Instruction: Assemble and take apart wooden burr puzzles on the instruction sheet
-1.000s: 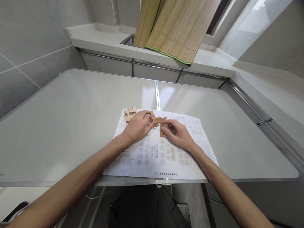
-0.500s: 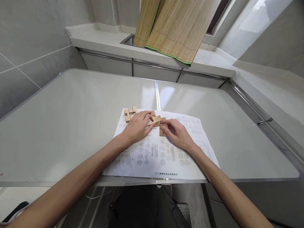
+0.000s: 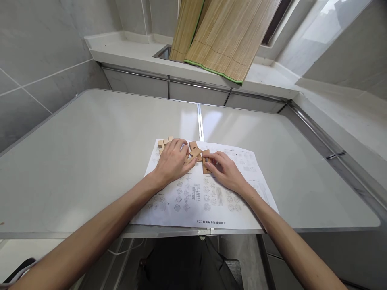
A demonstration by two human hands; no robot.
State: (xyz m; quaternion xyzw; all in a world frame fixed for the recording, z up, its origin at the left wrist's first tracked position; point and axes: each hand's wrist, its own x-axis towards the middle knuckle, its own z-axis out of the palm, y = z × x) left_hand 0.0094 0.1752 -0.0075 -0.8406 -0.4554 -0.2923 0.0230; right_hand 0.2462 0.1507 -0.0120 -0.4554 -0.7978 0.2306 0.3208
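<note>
My left hand is closed on a light wooden puzzle piece, whose end sticks out past the fingertips. Behind it a brown wooden piece with a hole lies on the printed sheet. My right hand pinches a flat brown wooden puzzle piece with a dark mark near its lower end. Both hands rest low over the paper, a short gap between them. A notched pale wooden block sits beyond my left hand, which partly covers it.
The sheet, printed with small diagrams, lies on a white folding table with a metal seam down its middle. Behind the table runs a white ledge, with a bamboo blind hanging over it.
My left hand has drawn slightly left with its piece, which has turned and come apart from the right-hand piece. The right hand has barely moved.
</note>
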